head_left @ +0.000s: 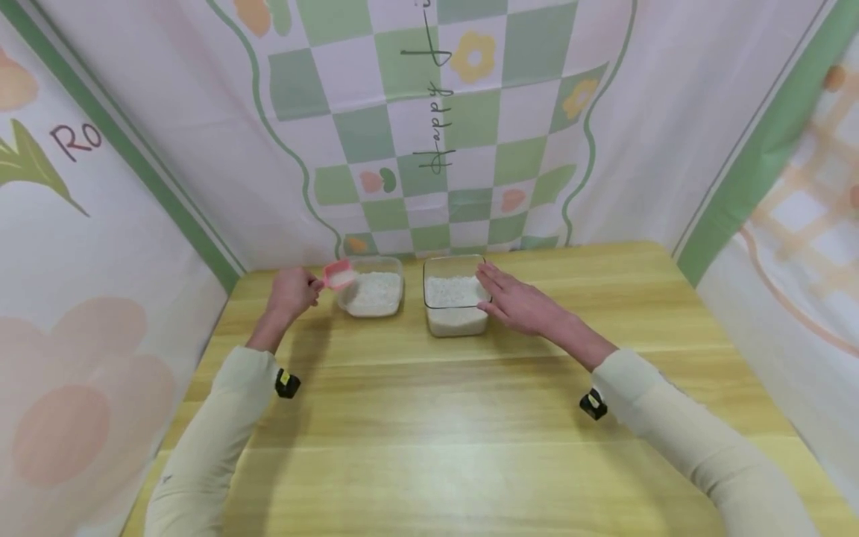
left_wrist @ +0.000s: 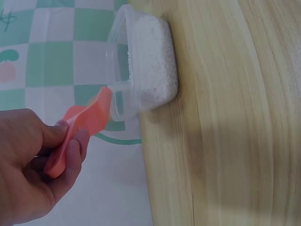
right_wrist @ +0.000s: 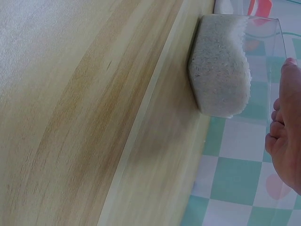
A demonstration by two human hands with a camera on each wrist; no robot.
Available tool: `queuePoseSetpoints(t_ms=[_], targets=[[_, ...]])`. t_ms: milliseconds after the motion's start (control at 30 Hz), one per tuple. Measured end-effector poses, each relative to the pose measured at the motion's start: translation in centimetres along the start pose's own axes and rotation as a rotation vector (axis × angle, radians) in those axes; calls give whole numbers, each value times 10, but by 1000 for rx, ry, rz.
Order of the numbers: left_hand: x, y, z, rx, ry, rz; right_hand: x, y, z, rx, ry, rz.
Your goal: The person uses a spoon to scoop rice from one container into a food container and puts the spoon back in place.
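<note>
My left hand pinches the handle of a pink scoop between thumb and fingers. The scoop is tilted at the left side of a clear plastic container, its lip over the rim, with whitish contents showing in its bowl. White rice lies in that container. To the right stands a deeper glass container, also holding rice. Fairly straight fingers of my right hand rest at this container's right rim, the thumb lower along its side.
Both containers stand side by side near the back edge of a wooden table. Behind it hangs a checked, patterned cloth, with more cloth at both sides. A small black device sits by each wrist.
</note>
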State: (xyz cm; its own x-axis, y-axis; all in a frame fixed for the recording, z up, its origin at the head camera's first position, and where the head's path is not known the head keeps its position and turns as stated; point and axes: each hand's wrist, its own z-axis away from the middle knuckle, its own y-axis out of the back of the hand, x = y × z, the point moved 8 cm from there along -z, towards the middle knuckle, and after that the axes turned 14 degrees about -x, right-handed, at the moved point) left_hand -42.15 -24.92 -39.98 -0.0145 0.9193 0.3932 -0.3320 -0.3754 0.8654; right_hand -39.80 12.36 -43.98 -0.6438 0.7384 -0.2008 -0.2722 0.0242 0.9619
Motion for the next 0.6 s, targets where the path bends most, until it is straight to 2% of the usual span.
queuePoseSetpoints(t_ms=[233, 400, 600], targets=[[11, -1, -1, 64, -19, -119, 0, 1, 1, 15, 1, 6], [18, -5, -3, 123, -41, -277, 0, 1, 0, 3, -1, 5], [24, -13, -3, 136, -92, -440, 0, 1, 0, 0, -3, -8]])
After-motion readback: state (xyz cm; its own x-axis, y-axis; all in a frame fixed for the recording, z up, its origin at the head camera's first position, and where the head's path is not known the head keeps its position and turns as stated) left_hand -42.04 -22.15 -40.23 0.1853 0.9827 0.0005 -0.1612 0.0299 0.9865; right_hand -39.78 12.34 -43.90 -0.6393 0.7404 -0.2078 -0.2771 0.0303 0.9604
